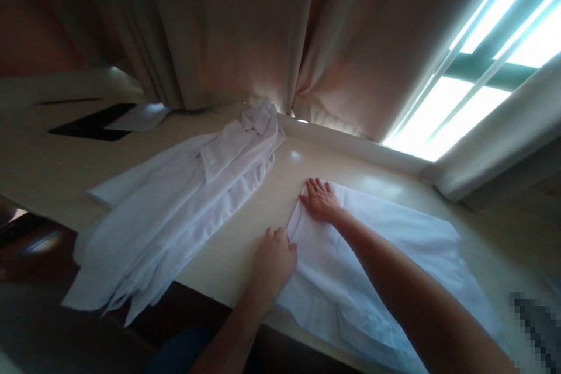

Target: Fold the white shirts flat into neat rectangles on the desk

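A white garment point(372, 245) lies spread on the pale table, its lower part near the front edge. My right hand point(321, 201) rests flat on its upper left corner, fingers stretched out. At the garment's left edge, my left hand point(275, 257) is closed with curled fingers, pinching the cloth; the fingertips are partly hidden. To the left is a white shirt point(193, 187) with its collar toward the curtains, laid lengthwise and loosely gathered. Its lower end hangs over the front edge of the table.
Long curtains point(245, 29) hang behind the table point(236, 251), with a bright window point(456, 99) at the right. A black flat item point(87, 124) and a white sheet point(138, 118) lie at the far left, near a thin reddish stick point(68, 101).
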The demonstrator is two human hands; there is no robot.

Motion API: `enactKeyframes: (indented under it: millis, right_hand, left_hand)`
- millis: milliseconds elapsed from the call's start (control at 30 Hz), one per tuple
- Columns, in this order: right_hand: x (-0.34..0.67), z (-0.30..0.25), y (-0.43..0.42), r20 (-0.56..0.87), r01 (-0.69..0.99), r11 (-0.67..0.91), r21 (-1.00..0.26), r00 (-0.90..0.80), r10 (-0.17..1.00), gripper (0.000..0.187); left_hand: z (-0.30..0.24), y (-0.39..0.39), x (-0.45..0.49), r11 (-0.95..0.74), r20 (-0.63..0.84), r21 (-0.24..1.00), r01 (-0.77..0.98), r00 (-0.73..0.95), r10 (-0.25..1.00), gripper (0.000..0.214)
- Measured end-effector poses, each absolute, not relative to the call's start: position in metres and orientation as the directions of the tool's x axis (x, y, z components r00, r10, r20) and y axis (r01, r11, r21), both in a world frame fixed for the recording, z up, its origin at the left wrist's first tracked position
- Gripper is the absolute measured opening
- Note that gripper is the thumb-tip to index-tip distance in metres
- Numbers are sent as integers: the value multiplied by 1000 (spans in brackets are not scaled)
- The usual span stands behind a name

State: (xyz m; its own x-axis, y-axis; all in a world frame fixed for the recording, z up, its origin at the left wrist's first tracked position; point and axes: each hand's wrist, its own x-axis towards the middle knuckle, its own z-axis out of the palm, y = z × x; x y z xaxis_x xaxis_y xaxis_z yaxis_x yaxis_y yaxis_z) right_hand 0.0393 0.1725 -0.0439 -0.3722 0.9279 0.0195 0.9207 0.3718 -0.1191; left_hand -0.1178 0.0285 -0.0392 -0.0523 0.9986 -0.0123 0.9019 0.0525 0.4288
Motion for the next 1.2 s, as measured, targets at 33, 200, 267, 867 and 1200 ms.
enactKeyframes:
  millis: [33, 200, 267, 867, 1200]
  right_hand:
    - [40, -45, 177, 15, 928, 351, -126, -352, 936, 71]
    - [42, -52, 184, 53, 947, 285, -149, -280, 958, 67]
    - [42, -54, 184, 72, 949, 279, -149, -271, 960, 66]
    - [28, -16, 109, 338, 948, 254, -192, -179, 924, 54]
    - [22, -46, 44, 125, 933, 282, -222, -260, 957, 57]
  left_hand:
    - [-40, 29, -118, 54, -10, 439, 897, -55, 998, 14]
    - [-41, 29, -120, 33, -29, 489, 872, -22, 999, 10]
    - [-39, 27, -121, 19, -54, 485, 874, 9, 999, 8]
    - [-27, 8, -154, -83, -64, 487, 870, 130, 989, 18]
    - [-19, -8, -183, -30, -311, 289, 957, 124, 942, 13]
